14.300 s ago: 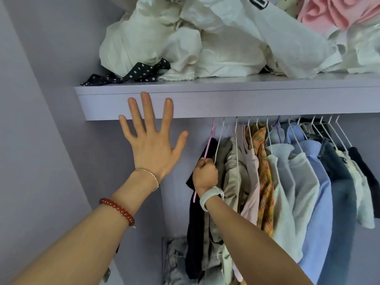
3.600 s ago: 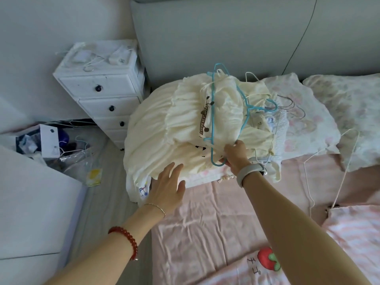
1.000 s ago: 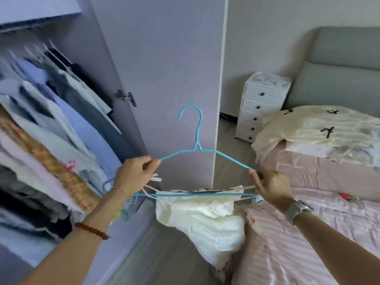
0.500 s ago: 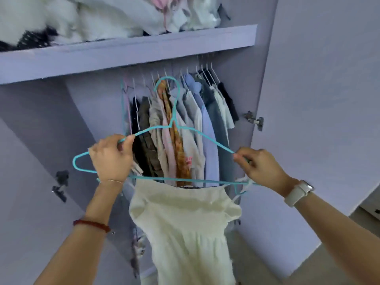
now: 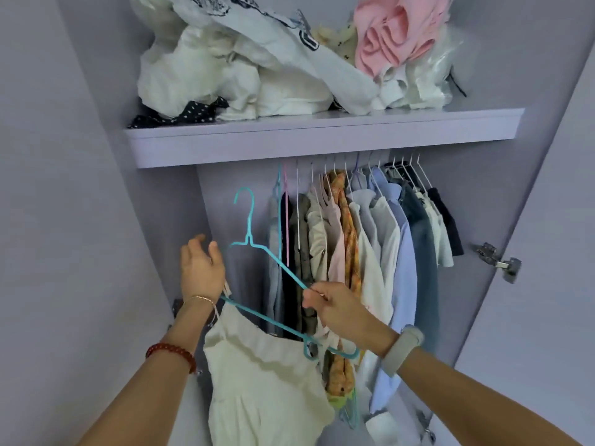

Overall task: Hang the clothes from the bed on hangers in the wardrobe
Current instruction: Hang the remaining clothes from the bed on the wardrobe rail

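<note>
Wardrobe (image 5: 80, 220) open, shelf (image 5: 322, 136) at 12 piled with bundled clothes (image 5: 257, 66). Row of hung garments (image 5: 370, 252) below at 1–3. Cream dress (image 5: 260, 387) at 6, draped on teal hanger (image 5: 257, 249), hook up, short of the rail. Right hand (image 5: 338, 309) pinches the hanger's sloped arm at center. Left hand (image 5: 201, 270) at 9, fingers loosely spread, off the hanger.

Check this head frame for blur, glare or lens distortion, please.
Head view: light soft and even, no glare; wide-angle lens bows the shelf and splays the wardrobe walls; left hand slightly motion-blurred, right hand on the teal hanger and the hanging clothes fairly sharp.
</note>
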The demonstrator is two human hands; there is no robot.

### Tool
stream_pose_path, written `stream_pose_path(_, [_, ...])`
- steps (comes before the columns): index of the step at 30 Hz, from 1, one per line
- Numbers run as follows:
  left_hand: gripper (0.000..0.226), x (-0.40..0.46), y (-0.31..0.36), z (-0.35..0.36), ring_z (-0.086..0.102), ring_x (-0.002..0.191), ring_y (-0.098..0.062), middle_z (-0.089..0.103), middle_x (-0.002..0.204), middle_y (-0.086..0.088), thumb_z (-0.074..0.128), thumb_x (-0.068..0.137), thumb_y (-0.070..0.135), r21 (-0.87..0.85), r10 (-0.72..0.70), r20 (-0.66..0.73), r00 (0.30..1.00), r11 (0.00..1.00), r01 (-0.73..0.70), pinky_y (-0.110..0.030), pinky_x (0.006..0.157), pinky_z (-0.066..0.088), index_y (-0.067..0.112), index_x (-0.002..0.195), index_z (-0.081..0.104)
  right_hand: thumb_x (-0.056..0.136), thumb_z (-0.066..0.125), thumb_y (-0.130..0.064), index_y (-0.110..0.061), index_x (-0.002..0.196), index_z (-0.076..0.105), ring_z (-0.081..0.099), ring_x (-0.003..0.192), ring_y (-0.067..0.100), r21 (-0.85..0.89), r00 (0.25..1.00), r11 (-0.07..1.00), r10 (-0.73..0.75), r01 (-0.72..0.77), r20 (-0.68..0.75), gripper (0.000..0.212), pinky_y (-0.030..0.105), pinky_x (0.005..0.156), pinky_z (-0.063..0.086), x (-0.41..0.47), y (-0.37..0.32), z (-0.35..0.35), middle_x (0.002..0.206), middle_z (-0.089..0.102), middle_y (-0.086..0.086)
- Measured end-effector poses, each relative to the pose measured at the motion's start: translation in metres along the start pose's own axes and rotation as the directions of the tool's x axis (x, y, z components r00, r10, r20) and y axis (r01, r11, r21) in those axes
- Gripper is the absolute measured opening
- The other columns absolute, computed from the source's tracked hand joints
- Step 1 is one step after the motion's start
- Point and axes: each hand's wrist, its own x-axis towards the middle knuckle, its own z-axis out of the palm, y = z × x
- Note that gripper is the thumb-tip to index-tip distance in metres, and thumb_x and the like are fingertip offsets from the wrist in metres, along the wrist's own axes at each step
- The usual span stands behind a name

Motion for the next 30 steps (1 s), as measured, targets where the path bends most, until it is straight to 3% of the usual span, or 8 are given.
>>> stream_pose_path(2, [0.035,0.007,0.009,-0.004,0.045,0.115,-0.033,0.042,0.130,-0.021,0.039,0.097,0.015,-0.070,0.019,-0.058,0.998,0.997,-0.023,-0.033,0.095,0.032,0.000,0.129,0.042,0.096,0.043,-0.013,0.000,0.078,0.062,0.042,0.051,0.000,-0.015,0.999,1.000,0.020,-0.021,-0.025,0.029,0.012,0.051,0.030,0.023,-0.008,0.020,0.060,0.049,-0.003])
stream_pose_path(6, [0.033,0.030,0.024,-0.016,0.043,0.116,-0.033,0.046,0.124,-0.021,0.040,0.094,0.009,-0.075,0.159,-0.222,0.962,0.981,-0.180,-0.030,0.097,0.029,-0.001,0.126,0.046,0.096,0.042,-0.012,-0.013,0.060,0.048,0.044,0.060,0.004,-0.001,0.992,1.000,0.003,-0.003,-0.126,0.037,0.015,0.060,0.032,0.073,-0.027,0.054,0.066,0.051,-0.006])
stream_pose_path(9, [0.040,0.048,0.039,-0.024,0.041,0.116,-0.031,0.047,0.125,-0.019,0.036,0.089,0.017,-0.047,0.215,-0.322,0.922,0.969,-0.243,-0.029,0.098,0.027,0.000,0.123,0.048,0.095,0.040,-0.008,0.006,0.080,0.060,0.049,0.074,0.015,0.059,0.971,0.998,0.002,0.013,-0.237,0.029,0.019,0.063,0.031,0.111,-0.037,0.074,0.077,0.055,0.005])
stream_pose_path(12, [0.044,0.062,0.049,-0.027,0.040,0.118,-0.032,0.045,0.130,-0.019,0.033,0.087,0.019,0.031,0.341,-0.367,0.866,0.935,-0.354,-0.036,0.101,0.032,0.002,0.125,0.048,0.096,0.038,-0.013,0.003,0.085,0.060,0.049,0.071,0.019,0.102,0.934,0.995,0.017,0.021,-0.358,0.029,0.024,0.060,0.031,0.142,-0.042,0.085,0.072,0.054,0.004])
stream_pose_path(17, [0.055,0.084,0.054,-0.030,0.028,0.134,-0.039,0.030,0.147,-0.020,0.040,0.085,0.012,0.299,0.500,-0.292,0.815,0.857,-0.419,-0.050,0.102,0.031,0.011,0.140,0.037,0.096,0.039,-0.010,0.000,0.083,0.061,0.055,0.071,0.028,0.152,0.847,0.988,0.074,0.008,-0.527,0.027,0.028,0.058,0.034,0.174,-0.032,0.101,0.074,0.061,0.011])
stream_pose_path(22, [0.061,0.112,0.045,-0.021,0.001,0.141,-0.036,0.002,0.155,-0.015,0.026,0.090,0.031,0.539,0.512,-0.088,0.854,0.745,-0.392,-0.053,0.113,0.006,0.020,0.147,0.008,0.097,0.035,-0.018,-0.007,0.076,0.048,0.050,0.065,0.028,0.189,0.809,0.977,0.186,-0.094,-0.558,0.026,0.037,0.060,0.043,0.221,-0.011,0.100,0.070,0.053,0.016])
stream_pose_path(27, [0.065,0.122,0.034,-0.006,-0.002,0.141,-0.036,-0.001,0.154,-0.016,0.026,0.090,0.041,0.612,0.545,-0.133,0.828,0.702,-0.364,-0.053,0.111,0.002,0.020,0.148,0.002,0.094,0.037,-0.012,0.008,0.090,0.056,0.060,0.072,0.039,0.161,0.758,0.970,0.241,-0.181,-0.606,0.028,0.028,0.055,0.032,0.236,0.025,0.101,0.082,0.063,0.029])
stream_pose_path(30, [0.067,0.124,0.032,0.000,-0.001,0.141,-0.038,0.002,0.154,-0.019,0.031,0.091,0.043,0.624,0.560,-0.167,0.812,0.698,-0.353,-0.055,0.110,0.001,0.020,0.148,0.002,0.091,0.028,-0.018,0.008,0.091,0.056,0.060,0.067,0.039,0.061,0.752,0.986,0.158,-0.155,-0.640,0.038,0.027,0.053,0.029,0.232,0.040,0.101,0.078,0.064,0.027])
